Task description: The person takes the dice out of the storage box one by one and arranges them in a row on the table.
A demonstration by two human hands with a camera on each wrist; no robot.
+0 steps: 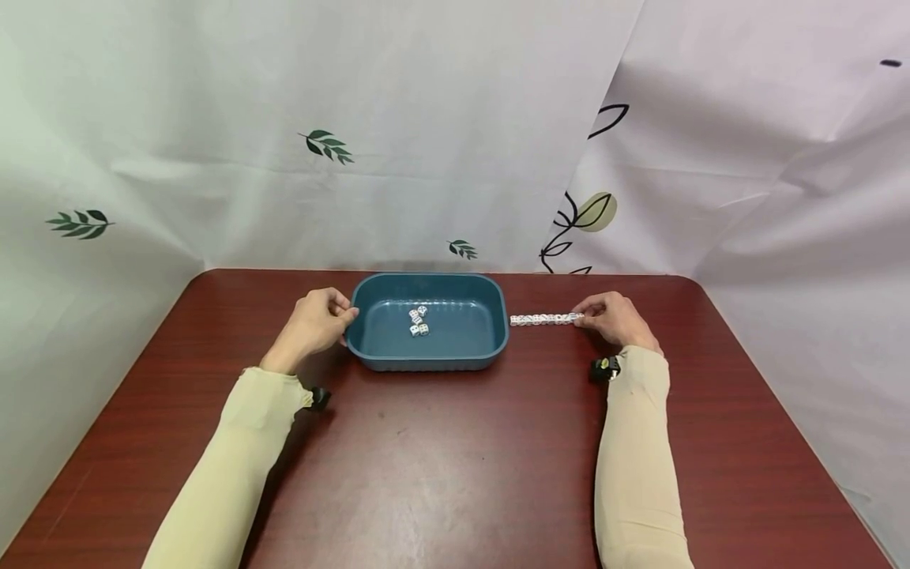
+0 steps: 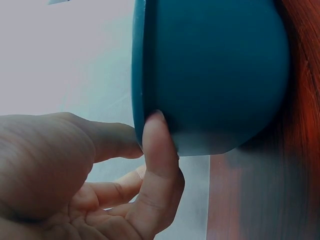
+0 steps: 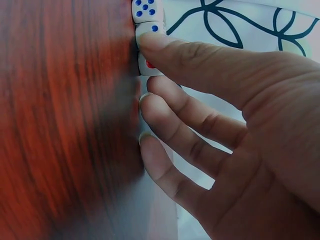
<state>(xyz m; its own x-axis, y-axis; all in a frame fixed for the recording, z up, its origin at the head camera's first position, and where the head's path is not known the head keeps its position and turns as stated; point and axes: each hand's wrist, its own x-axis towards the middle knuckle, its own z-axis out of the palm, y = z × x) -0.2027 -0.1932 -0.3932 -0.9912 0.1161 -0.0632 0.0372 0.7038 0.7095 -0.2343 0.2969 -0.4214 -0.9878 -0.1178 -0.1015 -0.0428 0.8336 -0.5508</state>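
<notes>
In the head view, a blue rectangular basin [image 1: 426, 365] stands near the back of the table. Inside it, left of centre, several white dice [image 1: 423, 329] lie in a loose cluster. My left hand [image 1: 316, 320] pinches the basin's left rim; in the left wrist view the thumb [image 2: 117, 142] is at the rim and a finger [image 2: 160, 150] presses the outer wall. A straight row of white dice [image 1: 543, 319] runs rightward from beside the basin. At its right end my right hand [image 1: 614, 318] pinches a die [image 3: 145, 32], thumb on its near face, other fingers behind and beyond the end.
The reddish-brown wooden table [image 1: 441, 458] stretches toward the camera in front of the basin. A white curtain [image 1: 398, 197] with leaf prints hangs right behind the table's back edge. Small black devices [image 1: 604, 369] are strapped at both wrists.
</notes>
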